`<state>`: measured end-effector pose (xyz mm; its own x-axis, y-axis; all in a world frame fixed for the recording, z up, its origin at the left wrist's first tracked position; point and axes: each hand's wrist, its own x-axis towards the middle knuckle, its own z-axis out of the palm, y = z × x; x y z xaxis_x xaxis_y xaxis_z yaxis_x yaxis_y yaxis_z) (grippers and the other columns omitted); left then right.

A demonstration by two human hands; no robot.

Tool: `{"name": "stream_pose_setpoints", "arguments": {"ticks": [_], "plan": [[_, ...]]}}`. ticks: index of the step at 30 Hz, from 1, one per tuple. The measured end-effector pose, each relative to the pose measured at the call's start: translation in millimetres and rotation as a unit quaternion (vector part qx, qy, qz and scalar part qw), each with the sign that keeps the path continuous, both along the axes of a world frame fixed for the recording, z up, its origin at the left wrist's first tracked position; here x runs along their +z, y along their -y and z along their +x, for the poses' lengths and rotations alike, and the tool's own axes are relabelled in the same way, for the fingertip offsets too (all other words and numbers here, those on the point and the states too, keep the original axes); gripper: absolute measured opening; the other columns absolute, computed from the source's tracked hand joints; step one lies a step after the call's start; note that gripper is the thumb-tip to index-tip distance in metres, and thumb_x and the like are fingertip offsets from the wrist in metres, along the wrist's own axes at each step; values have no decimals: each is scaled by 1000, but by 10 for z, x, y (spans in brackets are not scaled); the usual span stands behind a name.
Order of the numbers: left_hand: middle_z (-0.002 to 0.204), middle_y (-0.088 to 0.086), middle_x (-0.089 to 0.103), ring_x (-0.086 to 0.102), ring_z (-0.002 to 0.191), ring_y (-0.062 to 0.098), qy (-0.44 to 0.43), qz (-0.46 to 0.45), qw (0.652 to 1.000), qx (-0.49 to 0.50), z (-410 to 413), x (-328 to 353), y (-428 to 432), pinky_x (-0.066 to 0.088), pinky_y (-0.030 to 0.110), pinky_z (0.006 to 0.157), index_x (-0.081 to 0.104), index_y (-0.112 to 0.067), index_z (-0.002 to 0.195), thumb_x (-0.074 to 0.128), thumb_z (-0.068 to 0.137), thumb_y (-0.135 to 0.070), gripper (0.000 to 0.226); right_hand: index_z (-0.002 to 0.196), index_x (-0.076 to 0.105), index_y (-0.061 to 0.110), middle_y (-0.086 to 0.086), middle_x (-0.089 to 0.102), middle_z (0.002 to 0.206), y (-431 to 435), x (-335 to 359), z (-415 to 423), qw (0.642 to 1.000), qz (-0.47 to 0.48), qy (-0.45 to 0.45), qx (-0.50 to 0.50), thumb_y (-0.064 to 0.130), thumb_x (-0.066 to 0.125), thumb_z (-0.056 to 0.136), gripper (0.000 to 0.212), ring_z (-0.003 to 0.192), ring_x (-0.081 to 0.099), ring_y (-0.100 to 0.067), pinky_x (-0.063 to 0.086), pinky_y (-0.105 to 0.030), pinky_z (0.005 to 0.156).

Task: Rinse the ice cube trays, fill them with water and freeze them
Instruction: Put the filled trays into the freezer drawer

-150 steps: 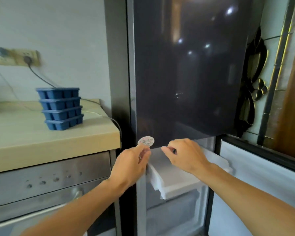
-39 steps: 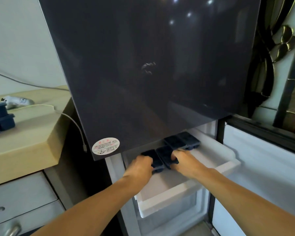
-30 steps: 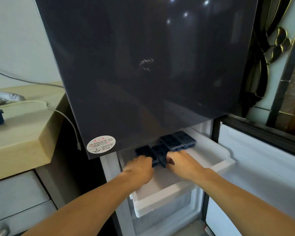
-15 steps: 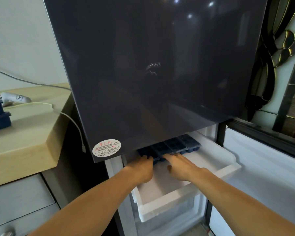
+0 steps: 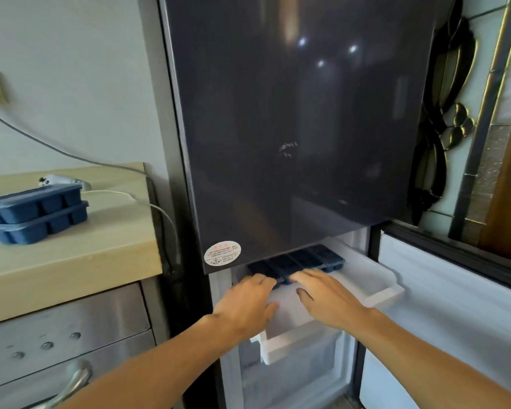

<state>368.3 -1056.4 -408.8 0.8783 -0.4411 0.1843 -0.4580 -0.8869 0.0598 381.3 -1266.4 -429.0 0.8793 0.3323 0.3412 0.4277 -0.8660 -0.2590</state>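
Two dark blue ice cube trays (image 5: 304,261) lie side by side at the back of a pulled-out white freezer drawer (image 5: 378,286), partly hidden under the dark upper fridge door. My left hand (image 5: 248,302) and my right hand (image 5: 325,296) reach into the drawer with fingers stretched flat, fingertips touching the near ends of the trays. Two more blue ice cube trays (image 5: 39,214) sit stacked on the beige counter at the left.
The dark fridge door (image 5: 301,128) hangs over the drawer. The open white freezer door (image 5: 455,314) stands at the right. A steel oven front with a handle (image 5: 68,382) sits under the counter (image 5: 71,261). A white cable (image 5: 148,202) trails across the counter.
My hands brought two trays from the counter stack into the freezer drawer and pushed them toward the back. My fingers have flattened against the tray ends.
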Motion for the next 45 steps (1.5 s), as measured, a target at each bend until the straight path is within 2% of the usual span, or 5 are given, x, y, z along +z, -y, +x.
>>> {"name": "stream_pose_setpoints", "arguments": {"ticks": [11,18,23,38,45], "plan": [[100,-10,66,62,86,14,173,-111,978,-19,-1048,677,-1104,54,38,77,64,-27,104,43,103,-42,26,85,70,16,6,59,66,-901,1027,-1015,972,41,209,100,24,55,98,22,59,49,-18,49,-39,58],[87,-13,68,59,68,6,278,-172,944,35,-1510,1263,-2094,52,28,62,70,-26,96,51,102,-41,25,97,70,19,9,64,71,-2105,1908,-1054,938,103,256,208,27,60,100,13,62,55,-13,52,-39,63],[70,-16,59,53,58,8,340,-186,911,140,-1690,1440,-2820,45,31,57,64,-24,78,57,99,-37,26,124,63,20,4,69,119,-3083,2257,-863,953,77,214,198,45,56,100,36,101,64,-19,51,-37,85],[117,-11,67,64,100,12,299,-149,915,226,-1333,1669,-3503,55,36,83,59,-27,126,53,98,-53,39,116,63,25,2,62,121,-3489,2224,-389,984,22,97,146,8,52,88,34,103,58,-24,53,-41,87],[139,-7,58,60,117,17,219,-135,934,248,-1035,1743,-3331,46,31,82,47,-29,142,55,88,-71,69,87,49,21,5,55,95,-3553,2175,-283,981,133,82,111,41,80,81,37,84,56,-19,44,-32,64]]}}
